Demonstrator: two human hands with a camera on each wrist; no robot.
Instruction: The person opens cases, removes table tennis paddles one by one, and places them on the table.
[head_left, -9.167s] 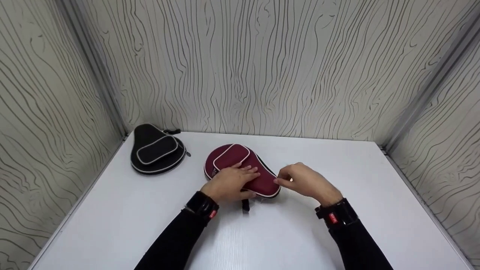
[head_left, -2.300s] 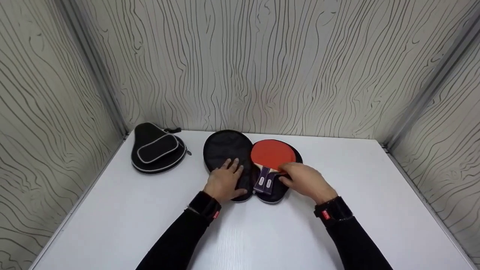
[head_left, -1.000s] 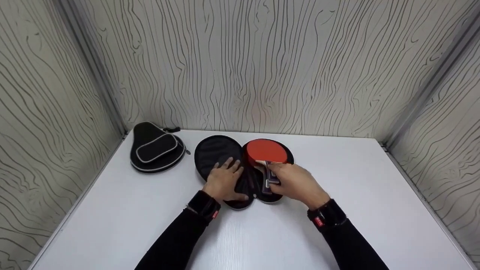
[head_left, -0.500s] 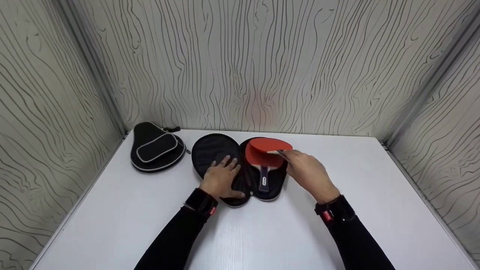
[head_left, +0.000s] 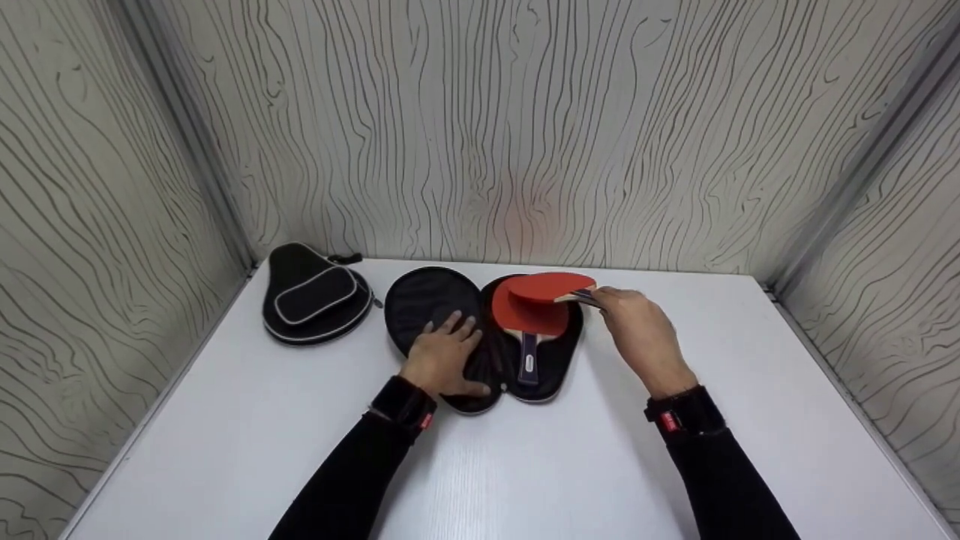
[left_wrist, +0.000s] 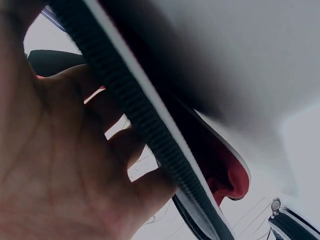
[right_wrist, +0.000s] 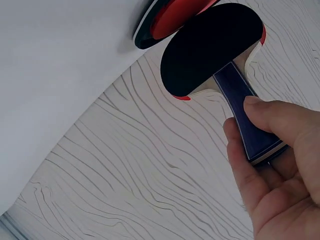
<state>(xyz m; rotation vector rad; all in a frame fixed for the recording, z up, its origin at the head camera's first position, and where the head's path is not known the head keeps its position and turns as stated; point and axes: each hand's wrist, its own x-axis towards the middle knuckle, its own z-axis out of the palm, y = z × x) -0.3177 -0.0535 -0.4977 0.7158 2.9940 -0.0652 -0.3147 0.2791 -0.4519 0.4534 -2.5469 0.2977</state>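
While right hand (head_left: pixel 637 334) lifts paddle (head_left: pixel 551 286), case (head_left: pixel 431 300) lies open.

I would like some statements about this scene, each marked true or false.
1. The right hand holds a paddle by its handle. True.
2. No paddle lies in the open case. False: a second paddle lies in its right half.
3. The left hand rests on the left half of the open case. True.
4. The black case at the far left is unzipped. False: it lies shut.
5. The held paddle is red on both faces. False: the right wrist view shows a black face.
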